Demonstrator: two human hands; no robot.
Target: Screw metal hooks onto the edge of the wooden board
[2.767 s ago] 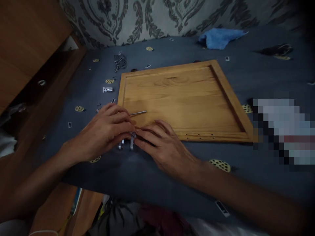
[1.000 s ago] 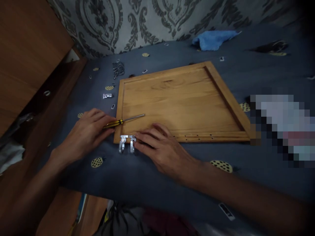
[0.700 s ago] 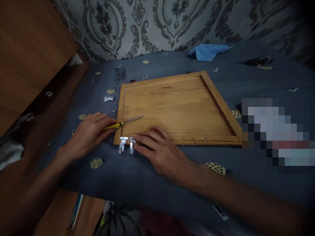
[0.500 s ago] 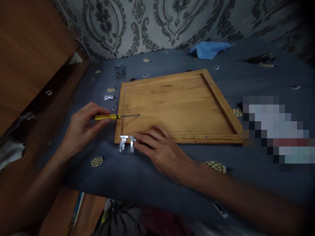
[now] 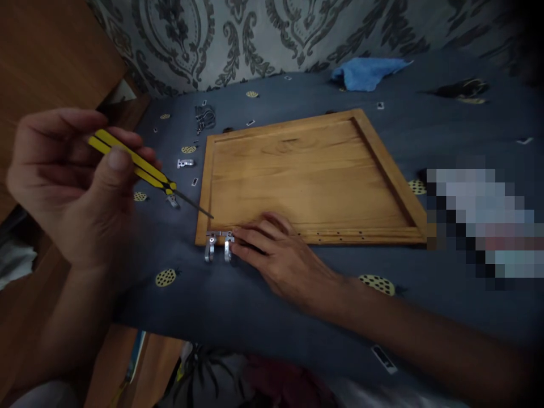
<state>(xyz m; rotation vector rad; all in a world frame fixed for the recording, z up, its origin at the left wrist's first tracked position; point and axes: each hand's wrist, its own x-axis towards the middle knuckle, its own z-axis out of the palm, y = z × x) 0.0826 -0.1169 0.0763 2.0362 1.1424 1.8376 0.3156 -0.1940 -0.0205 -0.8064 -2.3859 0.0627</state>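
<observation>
Raised at the left, my left hand (image 5: 80, 187) is closed around the yellow-and-black handle of a screwdriver (image 5: 136, 161). Its thin shaft slants down to the right, the tip over the left end of a framed wooden panel (image 5: 289, 175). My right hand (image 5: 283, 258) rests on the panel's near edge, its fingertips holding the right end of a silvery metal bracket (image 5: 216, 235). Two curved arms of this bracket jut past the edge, and a screw head shows on the left one. Small holes run along the near edge to the right of my hand.
On the dark patterned cloth (image 5: 255, 317) lie a small metal piece (image 5: 186, 163), a dark wire-like bundle (image 5: 205, 118) and a blue cloth (image 5: 369, 72). A black item (image 5: 463, 89) lies far right, near a pixelated object (image 5: 488, 221). A wooden cabinet (image 5: 55, 56) stands left.
My left hand has come up and back to the left with the screwdriver, whose shaft now tilts downward. My right hand stays at the bracket. The view has shifted slightly.
</observation>
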